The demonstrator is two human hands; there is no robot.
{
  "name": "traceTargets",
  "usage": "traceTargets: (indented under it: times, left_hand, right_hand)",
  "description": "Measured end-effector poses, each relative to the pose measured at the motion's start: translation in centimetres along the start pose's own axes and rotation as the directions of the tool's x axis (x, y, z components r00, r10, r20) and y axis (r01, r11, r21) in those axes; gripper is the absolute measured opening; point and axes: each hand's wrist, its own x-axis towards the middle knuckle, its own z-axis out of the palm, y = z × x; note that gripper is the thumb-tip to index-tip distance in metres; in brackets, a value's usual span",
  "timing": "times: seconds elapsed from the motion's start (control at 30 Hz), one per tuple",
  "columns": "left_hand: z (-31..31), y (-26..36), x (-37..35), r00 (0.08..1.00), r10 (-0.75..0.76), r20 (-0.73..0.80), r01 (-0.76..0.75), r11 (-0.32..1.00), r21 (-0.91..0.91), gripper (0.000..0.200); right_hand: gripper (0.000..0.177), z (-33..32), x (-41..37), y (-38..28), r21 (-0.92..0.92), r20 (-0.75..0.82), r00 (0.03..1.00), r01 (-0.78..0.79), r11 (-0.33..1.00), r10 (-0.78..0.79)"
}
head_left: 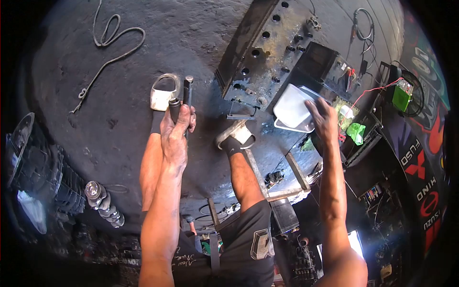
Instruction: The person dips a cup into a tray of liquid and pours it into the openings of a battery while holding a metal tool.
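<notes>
My left hand (176, 125) is closed around two dark metal cylinders. The shorter cylinder (175, 108) has a rounded top and stands by my thumb; the longer cylinder (188, 91) sticks out past my fingers, its end face lighter. My right hand (325, 118) grips the right edge of a white, square plastic container (290, 106), with its fingers curled at the rim. What lies under those fingers is hidden. Just beyond the container is a large engine block (267, 52) with a row of round holes and several short dark cylinders standing on top.
A black battery (330, 64), a green box with red wires (402, 99) and a green bag (355, 133) are at the right. A rope (114, 60) lies on the dark floor at the left, near a crankshaft (103, 203). A wooden frame (287, 193) stands close to my leg.
</notes>
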Motion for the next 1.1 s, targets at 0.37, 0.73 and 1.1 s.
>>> traceTargets:
  times: [0.37, 0.73, 1.1]
  left_hand:
    - [1.8, -1.9, 0.0, 0.999, -0.033, 0.033, 0.026, 0.982, 0.187, 0.03]
    - [3.6, -2.0, -0.3, 0.994, -0.008, 0.111, -0.032, 0.934, 0.357, 0.028]
    - [2.6, -1.2, -0.2, 0.995, 0.013, 0.094, -0.061, 0.844, 0.533, 0.031]
  right_hand:
    - [0.033, 5.3, -7.7, 24.1, -0.566, 0.079, 0.942, -0.227, 0.793, 0.326]
    - [0.054, 10.7, -1.5, 33.6, -0.596, 0.033, 0.888, -0.351, 0.722, 0.459]
    - [0.028, 16.0, -1.4, 43.1, -0.782, 0.136, 0.86, -0.212, 0.587, 0.492]
